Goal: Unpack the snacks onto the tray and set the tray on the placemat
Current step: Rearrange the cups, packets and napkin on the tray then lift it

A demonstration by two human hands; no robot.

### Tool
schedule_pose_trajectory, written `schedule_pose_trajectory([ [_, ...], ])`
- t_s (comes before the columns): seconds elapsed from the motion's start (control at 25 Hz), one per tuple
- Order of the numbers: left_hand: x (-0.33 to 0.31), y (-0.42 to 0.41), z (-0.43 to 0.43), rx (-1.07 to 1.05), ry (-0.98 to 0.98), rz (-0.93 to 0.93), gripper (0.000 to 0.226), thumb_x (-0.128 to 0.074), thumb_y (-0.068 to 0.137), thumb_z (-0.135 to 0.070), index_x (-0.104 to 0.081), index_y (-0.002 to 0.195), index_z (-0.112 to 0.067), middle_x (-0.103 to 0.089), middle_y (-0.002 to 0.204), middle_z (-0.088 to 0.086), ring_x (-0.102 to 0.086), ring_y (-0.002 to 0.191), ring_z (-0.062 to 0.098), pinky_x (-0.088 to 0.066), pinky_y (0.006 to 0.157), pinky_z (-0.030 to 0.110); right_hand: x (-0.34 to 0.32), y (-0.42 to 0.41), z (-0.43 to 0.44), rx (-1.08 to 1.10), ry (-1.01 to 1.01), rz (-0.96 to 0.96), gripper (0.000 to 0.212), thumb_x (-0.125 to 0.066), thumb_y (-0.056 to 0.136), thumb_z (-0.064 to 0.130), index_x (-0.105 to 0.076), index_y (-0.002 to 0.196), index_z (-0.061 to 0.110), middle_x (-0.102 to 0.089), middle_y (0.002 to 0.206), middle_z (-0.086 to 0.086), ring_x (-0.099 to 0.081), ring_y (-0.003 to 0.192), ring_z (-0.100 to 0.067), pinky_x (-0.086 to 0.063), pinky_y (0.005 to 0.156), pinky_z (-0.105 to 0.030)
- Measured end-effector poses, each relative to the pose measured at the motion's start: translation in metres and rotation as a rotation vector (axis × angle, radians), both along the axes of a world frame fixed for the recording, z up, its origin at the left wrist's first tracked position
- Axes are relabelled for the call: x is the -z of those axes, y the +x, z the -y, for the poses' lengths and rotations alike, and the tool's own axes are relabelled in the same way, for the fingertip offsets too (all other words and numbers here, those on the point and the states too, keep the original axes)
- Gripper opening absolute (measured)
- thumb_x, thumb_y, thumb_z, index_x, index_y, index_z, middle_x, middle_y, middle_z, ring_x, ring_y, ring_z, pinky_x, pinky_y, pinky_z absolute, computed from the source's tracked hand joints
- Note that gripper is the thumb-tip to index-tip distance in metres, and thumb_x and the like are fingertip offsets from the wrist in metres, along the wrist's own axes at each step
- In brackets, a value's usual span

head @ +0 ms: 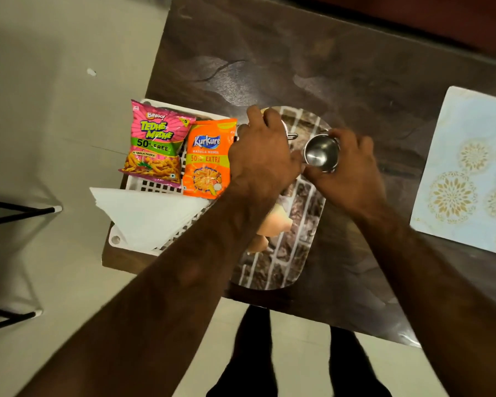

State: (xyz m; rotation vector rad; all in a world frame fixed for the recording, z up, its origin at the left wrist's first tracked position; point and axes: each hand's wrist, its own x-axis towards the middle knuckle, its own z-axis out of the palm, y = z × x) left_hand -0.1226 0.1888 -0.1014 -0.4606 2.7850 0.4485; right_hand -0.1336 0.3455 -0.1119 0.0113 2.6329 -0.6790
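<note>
While both forearms reach in over the dark wood-grain table point(341, 67), the right hand point(347, 173) wraps around a small steel cup point(320, 152), fingers closed on its wall, holding it with the open mouth tipped toward the camera above the far end of the tray point(272, 270). The left hand point(262, 156) is curled palm down just beside the cup, over the tray's far left part; its fingers bend around something metallic, of which only a small loop shows past the knuckles, so what it grips cannot be told. The tray is an oblong one printed with a brick-like pattern, lying on the table directly before the person, and a peach-coloured shape on it is mostly hidden under the left forearm. To the left of the tray sits a white plastic basket point(155, 186) with a lattice floor, holding the two snacks: a pink Bingo Tedhe Medhe packet point(155, 144) and, touching its right side, an orange Kurkure packet point(208, 159), both face up and unopened. A stack of white paper napkins point(146, 213) lies in the near end of the basket. Well apart to the right, a pale blue placemat point(467, 167) with gold floral medallions lies on the table.
</note>
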Motion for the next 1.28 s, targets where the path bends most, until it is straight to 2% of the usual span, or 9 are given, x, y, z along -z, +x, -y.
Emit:
schedule_pose_trajectory([
  [0.12, 0.007, -0.005, -0.005, 0.026, -0.085, -0.009, 0.062, -0.072, 0.082, -0.04, -0.045, 0.136, -0.022, -0.031, 0.149, 0.018, -0.053, 0.119, 0.038, -0.048, 0.071, 0.04, -0.001, -0.001, 0.003, -0.002, 0.016, -0.009, 0.077, -0.082, 0.085, 0.044, -0.046, 0.151, 0.03, -0.046, 0.145, -0.007, -0.055, 0.134, -0.031, -0.057, 0.103, -0.05],
  [0.24, 0.006, -0.004, 0.004, 0.106, -0.1, -0.016, 0.055, -0.069, 0.086, -0.022, -0.047, 0.135, -0.031, -0.031, 0.148, 0.016, -0.048, 0.122, 0.036, -0.04, 0.065, 0.038, -0.001, -0.005, -0.003, -0.094, -0.02, 0.009, 0.08, -0.082, 0.083, 0.022, -0.047, 0.155, 0.031, -0.046, 0.148, -0.007, -0.05, 0.138, -0.031, -0.052, 0.107, -0.044],
  [0.36, 0.003, 0.003, 0.018, 0.264, 0.04, -0.056, 0.044, -0.067, 0.085, -0.02, -0.059, 0.128, -0.03, -0.031, 0.151, 0.012, -0.039, 0.132, 0.035, -0.053, 0.077, 0.042, -0.002, -0.002, -0.006, -0.124, -0.139, 0.011, 0.088, -0.08, 0.078, 0.007, -0.045, 0.157, 0.024, -0.048, 0.154, -0.004, -0.047, 0.143, -0.027, -0.049, 0.113, -0.042],
  [0.52, 0.003, 0.009, 0.026, 0.262, 0.306, -0.124, 0.061, -0.066, 0.075, -0.008, -0.057, 0.134, -0.022, -0.031, 0.154, 0.01, -0.038, 0.138, 0.032, -0.051, 0.096, 0.046, 0.0, 0.005, -0.012, 0.008, -0.121, -0.043, 0.081, -0.078, 0.08, 0.032, -0.044, 0.152, 0.02, -0.048, 0.149, -0.004, -0.046, 0.142, -0.025, -0.048, 0.111, -0.042],
  [0.68, 0.007, -0.003, 0.029, 0.199, 0.278, -0.036, 0.079, -0.073, 0.076, -0.021, -0.04, 0.148, -0.024, -0.033, 0.152, 0.011, -0.039, 0.136, 0.034, -0.047, 0.102, 0.047, 0.002, 0.005, -0.007, 0.06, 0.075, -0.033, 0.082, -0.077, 0.082, 0.063, -0.046, 0.147, 0.023, -0.045, 0.145, -0.003, -0.056, 0.133, -0.028, -0.054, 0.096, -0.045],
  [0.84, 0.012, -0.006, 0.027, 0.148, 0.223, -0.014, 0.074, -0.076, 0.08, -0.023, -0.041, 0.145, -0.02, -0.043, 0.143, 0.012, -0.047, 0.129, 0.035, -0.049, 0.098, 0.048, -0.004, -0.009, -0.003, -0.123, 0.072, 0.012, 0.077, -0.079, 0.086, 0.045, -0.046, 0.153, 0.027, -0.047, 0.148, -0.003, -0.057, 0.134, -0.028, -0.056, 0.103, -0.05],
  [1.0, 0.015, -0.006, 0.024, -0.007, 0.228, -0.052, 0.075, -0.083, 0.076, -0.032, -0.044, 0.138, -0.015, -0.046, 0.137, 0.013, -0.053, 0.122, 0.036, -0.051, 0.094, 0.047, -0.011, -0.01, -0.003, -0.179, -0.088, -0.045, 0.083, -0.08, 0.083, 0.017, -0.045, 0.158, 0.019, -0.048, 0.156, -0.005, -0.05, 0.142, -0.027, -0.047, 0.11, -0.038],
  [1.2, 0.02, -0.01, 0.022, -0.092, 0.243, -0.082, 0.073, -0.087, 0.071, -0.036, -0.046, 0.128, -0.014, -0.048, 0.132, 0.013, -0.056, 0.115, 0.034, -0.051, 0.089, 0.044, -0.002, -0.008, -0.003, -0.069, 0.034, -0.039, 0.079, -0.078, 0.087, 0.045, -0.045, 0.155, 0.024, -0.046, 0.148, -0.008, -0.05, 0.138, -0.031, -0.052, 0.107, -0.046],
  [1.28, 0.021, -0.011, 0.023, -0.109, 0.263, -0.083, 0.074, -0.088, 0.07, -0.036, -0.046, 0.127, -0.015, -0.048, 0.131, 0.013, -0.056, 0.113, 0.034, -0.052, 0.088, 0.043, 0.0, -0.015, 0.001, -0.105, 0.013, -0.036, 0.077, -0.08, 0.087, 0.039, -0.047, 0.156, 0.023, -0.048, 0.146, -0.009, -0.05, 0.137, -0.033, -0.049, 0.11, -0.043],
])
